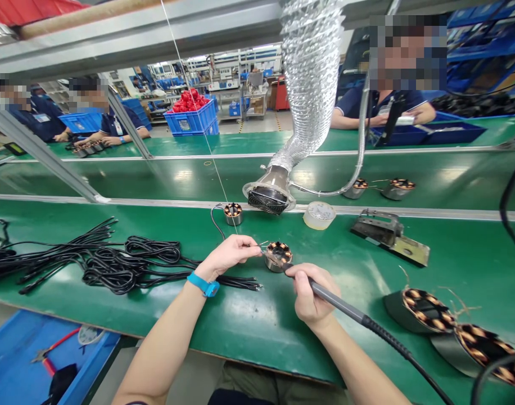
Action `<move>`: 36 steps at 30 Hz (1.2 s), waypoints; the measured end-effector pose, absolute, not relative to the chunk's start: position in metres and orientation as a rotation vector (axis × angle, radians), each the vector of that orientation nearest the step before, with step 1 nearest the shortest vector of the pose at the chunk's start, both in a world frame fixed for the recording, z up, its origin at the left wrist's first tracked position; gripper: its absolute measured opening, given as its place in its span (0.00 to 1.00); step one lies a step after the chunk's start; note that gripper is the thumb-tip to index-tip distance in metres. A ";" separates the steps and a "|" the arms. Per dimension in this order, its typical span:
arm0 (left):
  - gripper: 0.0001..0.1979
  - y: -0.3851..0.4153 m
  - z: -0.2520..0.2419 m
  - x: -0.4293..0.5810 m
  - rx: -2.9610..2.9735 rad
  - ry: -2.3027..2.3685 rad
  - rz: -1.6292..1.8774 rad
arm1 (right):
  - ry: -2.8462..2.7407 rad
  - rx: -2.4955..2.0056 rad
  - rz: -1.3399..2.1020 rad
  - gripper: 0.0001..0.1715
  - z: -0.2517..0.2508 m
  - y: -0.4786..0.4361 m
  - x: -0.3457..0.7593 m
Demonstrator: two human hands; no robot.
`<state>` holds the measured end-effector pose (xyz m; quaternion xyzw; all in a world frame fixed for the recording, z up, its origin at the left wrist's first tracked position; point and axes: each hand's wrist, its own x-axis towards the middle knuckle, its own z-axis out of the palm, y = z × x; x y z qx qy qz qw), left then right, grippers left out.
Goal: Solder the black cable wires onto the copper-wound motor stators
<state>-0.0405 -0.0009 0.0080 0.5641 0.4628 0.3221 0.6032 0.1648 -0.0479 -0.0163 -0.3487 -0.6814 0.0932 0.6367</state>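
Soldering iron [346, 306] sits in the right hand [310, 295], fingers wrapped tight round its grip, tip down on the small motor stator [278, 256] w/ copper windings, which rests on the green counter [249, 320] just in front of the person. Left hand [230, 254], blue wristband behind it, has thumb & forefinger pinched together on a thin wire at the stator's left edge; can't tell if it's a lead or solder. Iron's black cord runs off to the lower right.

Left of the hands: bundle of black cables [114, 261] spread over the counter, ends reaching toward the left wrist. Beyond the stator, another small stator [233, 212] w/ a black lead, and a silver flex duct [310, 84] hanging down, its fan-grille mouth just above the work. Near that: tape roll [319, 215], then a metal fixture [390, 236]. Two larger stators [426, 310] at right, near the counter edge. Blue bin [13, 349] w/ red-handled pliers lower left. Other people work across the belt, well apart.
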 end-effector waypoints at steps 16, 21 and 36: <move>0.19 0.001 0.003 -0.042 1.329 1.085 0.752 | -1.478 -0.857 0.231 0.11 -0.026 -0.047 0.168; 0.19 0.001 0.003 -0.041 1.338 1.087 0.754 | -1.470 -0.857 0.208 0.11 -0.023 -0.047 0.168; 0.19 0.000 0.004 -0.040 1.330 1.069 0.749 | -1.455 -0.831 0.205 0.10 -0.022 -0.046 0.168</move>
